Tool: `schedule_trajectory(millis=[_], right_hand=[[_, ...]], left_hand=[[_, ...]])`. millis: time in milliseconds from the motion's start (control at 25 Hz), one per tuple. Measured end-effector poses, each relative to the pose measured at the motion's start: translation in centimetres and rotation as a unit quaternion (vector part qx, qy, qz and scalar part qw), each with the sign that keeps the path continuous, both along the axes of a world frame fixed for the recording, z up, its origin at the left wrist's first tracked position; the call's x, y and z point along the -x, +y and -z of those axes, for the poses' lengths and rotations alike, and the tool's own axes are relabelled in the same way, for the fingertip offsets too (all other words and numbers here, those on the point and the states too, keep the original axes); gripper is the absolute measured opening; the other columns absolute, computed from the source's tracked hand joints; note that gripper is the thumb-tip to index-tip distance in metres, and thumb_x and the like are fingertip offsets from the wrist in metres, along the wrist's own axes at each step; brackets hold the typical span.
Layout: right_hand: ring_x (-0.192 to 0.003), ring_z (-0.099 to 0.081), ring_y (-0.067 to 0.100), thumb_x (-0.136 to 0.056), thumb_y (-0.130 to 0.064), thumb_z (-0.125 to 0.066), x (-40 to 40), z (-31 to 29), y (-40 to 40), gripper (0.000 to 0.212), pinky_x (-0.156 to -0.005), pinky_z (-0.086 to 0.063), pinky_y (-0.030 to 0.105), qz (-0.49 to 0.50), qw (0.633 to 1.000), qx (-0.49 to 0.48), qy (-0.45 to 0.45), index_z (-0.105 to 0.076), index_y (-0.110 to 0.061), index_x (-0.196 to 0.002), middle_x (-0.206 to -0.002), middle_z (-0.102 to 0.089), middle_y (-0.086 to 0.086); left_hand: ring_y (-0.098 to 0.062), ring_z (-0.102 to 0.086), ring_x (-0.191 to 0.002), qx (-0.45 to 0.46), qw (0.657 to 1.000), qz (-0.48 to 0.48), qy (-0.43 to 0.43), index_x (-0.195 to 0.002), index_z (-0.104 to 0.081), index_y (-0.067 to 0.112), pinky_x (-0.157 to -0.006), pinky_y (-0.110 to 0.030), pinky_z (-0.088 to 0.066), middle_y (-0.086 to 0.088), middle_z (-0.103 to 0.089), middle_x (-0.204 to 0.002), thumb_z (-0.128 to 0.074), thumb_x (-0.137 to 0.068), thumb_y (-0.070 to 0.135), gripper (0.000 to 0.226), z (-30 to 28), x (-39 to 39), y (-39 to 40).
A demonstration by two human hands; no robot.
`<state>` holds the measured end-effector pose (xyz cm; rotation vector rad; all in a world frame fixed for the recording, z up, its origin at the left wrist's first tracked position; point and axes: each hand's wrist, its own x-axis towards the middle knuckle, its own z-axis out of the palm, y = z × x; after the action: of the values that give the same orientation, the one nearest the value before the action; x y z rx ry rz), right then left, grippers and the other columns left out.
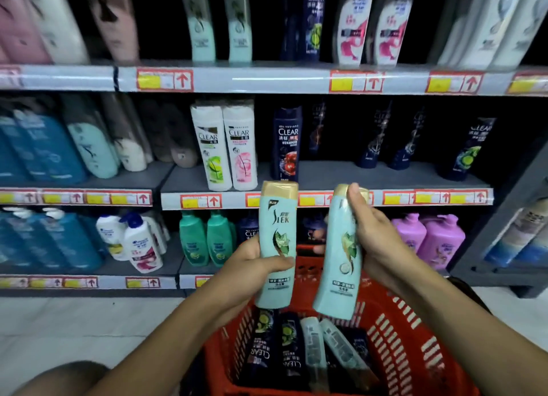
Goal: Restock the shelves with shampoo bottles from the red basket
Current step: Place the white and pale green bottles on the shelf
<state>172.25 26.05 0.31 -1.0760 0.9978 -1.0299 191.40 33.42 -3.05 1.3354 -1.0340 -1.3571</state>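
Note:
My left hand (252, 266) grips a mint-green shampoo bottle with a gold cap (277, 223), held upright above the red basket (415, 336). My right hand (373, 235) grips a second mint-green bottle with a gold cap (338, 274), tilted slightly, its label turned partly away. Both bottles hover in front of the middle shelf edge (326, 198). Inside the basket lie dark blue CLEAR bottles (289, 348) and pale bottles (335, 345) on their sides.
Two white CLEAR bottles (225, 146) and a dark blue one (287, 142) stand on the middle shelf, with open shelf space to their right. Matching mint bottles (219, 22) stand on the top shelf. Green pump bottles (204, 238) and purple bottles (430, 238) fill the bottom shelf.

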Motion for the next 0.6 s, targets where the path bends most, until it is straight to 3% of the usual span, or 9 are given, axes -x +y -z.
schedule_trajectory(millis=[160,240,360,440,520,600], right_hand=[[-0.055,-0.062,0.031,-0.088,-0.055,-0.066,-2.2,-2.7,0.7,0.051,-0.06,-0.06,0.044,-0.052,0.998,-0.027,-0.004,-0.056,-0.005,-0.09,-0.072,-0.061,0.026],[-0.056,-0.061,0.03,-0.087,-0.036,-0.076,-3.3,-4.0,0.5,0.045,-0.055,-0.06,0.041,-0.085,0.996,-0.027,0.006,-0.048,-0.007,-0.107,-0.075,-0.059,0.024],[-0.074,-0.07,0.036,-0.086,-0.009,-0.077,-4.2,-5.7,-0.2,0.054,-0.067,-0.062,0.043,-0.141,0.99,0.015,-0.015,-0.045,-0.006,-0.129,-0.095,-0.067,0.027],[-0.092,-0.073,0.039,-0.083,-0.013,-0.082,-4.6,-7.4,-0.7,0.057,-0.076,-0.062,0.045,-0.157,0.984,0.069,-0.053,-0.052,0.001,-0.129,-0.112,-0.071,0.027],[-0.096,-0.074,0.038,-0.075,-0.022,-0.089,-5.3,-9.5,-1.1,0.057,-0.078,-0.063,0.045,-0.144,0.977,0.136,-0.072,-0.062,-0.001,-0.12,-0.114,-0.073,0.025],[-0.097,-0.075,0.035,-0.076,-0.019,-0.086,-6.6,-12.1,-1.3,0.045,-0.08,-0.063,0.044,-0.119,0.968,0.2,-0.093,-0.067,-0.004,-0.115,-0.112,-0.075,0.02]], left_hand=[[-0.03,-0.07,-0.105,0.027,0.994,-0.053,0.088,-0.121,-0.059,0.012,-0.094,-0.047,-0.056,-0.014,-0.075,-0.111,-0.061,-0.088,-0.005,0.037,-2.8,-1.0,0.1],[-0.031,-0.071,-0.1,0.056,0.989,-0.075,0.112,-0.117,-0.057,0.01,-0.092,-0.05,-0.057,-0.015,-0.075,-0.104,-0.064,-0.08,-0.002,0.04,-4.7,-1.8,-0.1],[-0.028,-0.073,-0.097,0.111,0.984,-0.079,0.117,-0.119,-0.054,0.009,-0.088,-0.048,-0.058,-0.012,-0.077,-0.103,-0.071,-0.08,-0.004,0.045,-8.2,-3.2,-0.5],[-0.025,-0.075,-0.096,0.158,0.977,-0.092,0.107,-0.12,-0.056,0.009,-0.086,-0.042,-0.058,-0.013,-0.075,-0.109,-0.076,-0.078,0.0,0.048,-10.7,-4.1,-0.9],[-0.025,-0.074,-0.098,0.199,0.97,-0.105,0.091,-0.118,-0.062,0.011,-0.084,-0.04,-0.058,-0.014,-0.074,-0.113,-0.08,-0.069,0.011,0.052,-13.0,-4.8,-1.3],[-0.025,-0.075,-0.099,0.226,0.963,-0.129,0.069,-0.116,-0.065,0.015,-0.084,-0.042,-0.059,-0.01,-0.076,-0.11,-0.081,-0.072,0.009,0.048,-14.9,-5.4,-2.0]])
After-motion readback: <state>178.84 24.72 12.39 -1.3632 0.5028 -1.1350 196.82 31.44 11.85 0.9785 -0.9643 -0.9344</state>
